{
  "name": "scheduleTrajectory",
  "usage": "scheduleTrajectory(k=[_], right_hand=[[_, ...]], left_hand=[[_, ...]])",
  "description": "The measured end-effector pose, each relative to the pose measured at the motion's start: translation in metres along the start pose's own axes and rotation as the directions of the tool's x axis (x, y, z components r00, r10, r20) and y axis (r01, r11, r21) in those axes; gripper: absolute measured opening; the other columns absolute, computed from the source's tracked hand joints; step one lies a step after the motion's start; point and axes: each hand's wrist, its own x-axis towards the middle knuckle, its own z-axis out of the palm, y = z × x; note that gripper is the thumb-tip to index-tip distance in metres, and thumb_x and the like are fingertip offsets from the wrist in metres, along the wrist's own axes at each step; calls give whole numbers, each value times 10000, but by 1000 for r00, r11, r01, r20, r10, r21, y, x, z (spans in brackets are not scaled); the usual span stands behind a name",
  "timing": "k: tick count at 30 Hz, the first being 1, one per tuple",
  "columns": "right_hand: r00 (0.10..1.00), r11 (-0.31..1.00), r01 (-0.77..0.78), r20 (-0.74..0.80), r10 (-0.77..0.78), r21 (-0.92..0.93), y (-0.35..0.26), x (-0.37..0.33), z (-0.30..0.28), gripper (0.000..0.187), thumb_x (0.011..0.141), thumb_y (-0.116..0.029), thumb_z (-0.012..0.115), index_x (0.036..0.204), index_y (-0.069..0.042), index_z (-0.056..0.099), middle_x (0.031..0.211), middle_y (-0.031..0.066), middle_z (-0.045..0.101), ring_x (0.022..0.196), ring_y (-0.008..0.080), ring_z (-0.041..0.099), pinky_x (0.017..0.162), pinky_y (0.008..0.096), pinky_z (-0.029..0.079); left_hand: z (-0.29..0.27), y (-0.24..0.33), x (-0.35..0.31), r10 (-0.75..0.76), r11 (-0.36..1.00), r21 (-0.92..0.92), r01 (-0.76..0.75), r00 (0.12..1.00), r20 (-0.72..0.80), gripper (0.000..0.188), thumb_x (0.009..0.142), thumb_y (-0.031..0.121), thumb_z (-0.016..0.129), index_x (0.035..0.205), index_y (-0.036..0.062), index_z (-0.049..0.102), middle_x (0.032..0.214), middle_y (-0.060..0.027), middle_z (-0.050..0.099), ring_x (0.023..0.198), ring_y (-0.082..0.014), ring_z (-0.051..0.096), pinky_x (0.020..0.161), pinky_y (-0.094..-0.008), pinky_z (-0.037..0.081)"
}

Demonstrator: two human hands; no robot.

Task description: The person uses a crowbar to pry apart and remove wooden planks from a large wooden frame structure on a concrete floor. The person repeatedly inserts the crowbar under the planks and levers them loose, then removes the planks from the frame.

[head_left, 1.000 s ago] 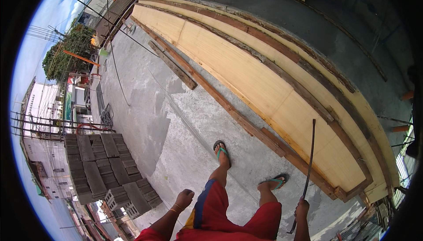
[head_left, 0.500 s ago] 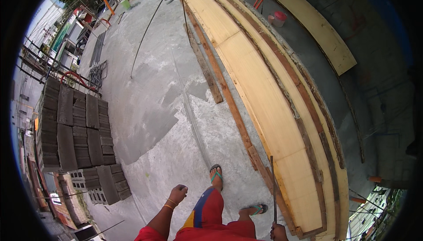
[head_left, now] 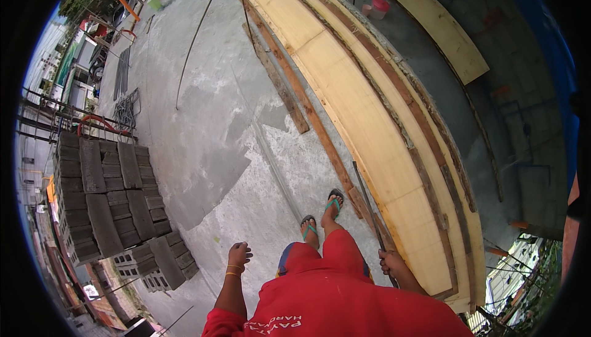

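My right hand (head_left: 390, 263) is wrapped around a long, dark metal bar (head_left: 367, 204), thin and slightly bent at its far end. The bar slants up and to the left, beside the wooden edge of a long pale plywood panel (head_left: 394, 180). My left hand (head_left: 239, 257) hangs over the concrete floor with its fingers loosely apart and nothing in it. A yellow band circles that wrist. Both feet, in dark flip-flops with green straps, are on the concrete between the two hands.
Stacked grey concrete blocks (head_left: 101, 192) stand at the left. Loose timber strips (head_left: 280, 84) lie along the panel. Thin rods (head_left: 196, 35) cross the far floor. A pink bucket (head_left: 380, 8) and another plywood sheet (head_left: 440, 32) are at the far right.
My right hand and the bar have come further up into view. My right foot has stepped ahead of the left. The left hand's fingers have loosened and spread.
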Motion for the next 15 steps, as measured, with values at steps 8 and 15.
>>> scheduleTrajectory(k=[8, 15], right_hand=[[999, 998, -46, -12, 46, -31, -64, 68, -9, 305, 1015, -273, 652, 811, -104, 500, 609, 9, 446, 449, 137, 400, 412, 352, 325], [994, 993, -101, 41, 98, 69, -116, 101, 2, 262, 1015, -231, 643, 823, -87, 537, 604, 10, 473, 447, 132, 403, 413, 335, 320]], left_hand=[[58, 131, 0, 113, 990, 79, -117, 992, 49, 374, 1021, 332, 592, 1276, 59, 594, 1038, -98, 723, 796, -200, 717, 658, -348, 520], [124, 262, 33, 146, 984, 74, -163, 969, 199, 379, 1027, 341, 598, 1269, 49, 601, 1052, -98, 724, 837, -205, 724, 698, -340, 534]])
